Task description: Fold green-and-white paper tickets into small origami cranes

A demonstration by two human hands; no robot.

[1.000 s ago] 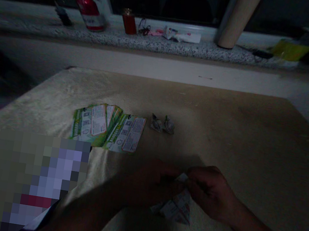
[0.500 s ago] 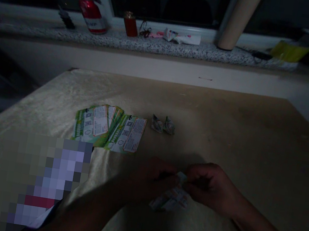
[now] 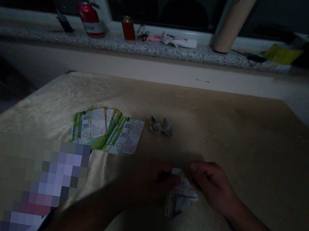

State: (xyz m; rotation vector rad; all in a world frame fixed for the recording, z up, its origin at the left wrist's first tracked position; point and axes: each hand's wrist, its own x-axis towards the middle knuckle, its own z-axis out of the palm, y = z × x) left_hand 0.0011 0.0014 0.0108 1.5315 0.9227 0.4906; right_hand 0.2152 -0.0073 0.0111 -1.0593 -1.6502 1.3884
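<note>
A small folded printed paper (image 3: 184,194) is pinched in my left hand (image 3: 158,180), its lower part spread toward me over the table. My right hand (image 3: 212,183) is beside the paper's upper right edge, its fingers curled and thumb pressed in. Whether those fingertips touch the paper is too dark to tell. Beyond my hands lie two small folded paper pieces (image 3: 155,126), (image 3: 167,127) side by side. Left of them, several green-and-white printed leaflets (image 3: 124,136) overlap in a fan.
The pale cloth-covered table (image 3: 241,137) reaches to a wall under a window. On the speckled sill (image 3: 153,51) stand a red can (image 3: 90,19), an orange-red jar (image 3: 128,28), a cardboard tube (image 3: 235,23) and a yellow item (image 3: 283,54). A pixelated patch (image 3: 50,181) covers the lower left.
The folded paper has turned and shows more of its printed face. My right hand has drawn slightly right, off the paper's top corner. The view has shifted slightly.
</note>
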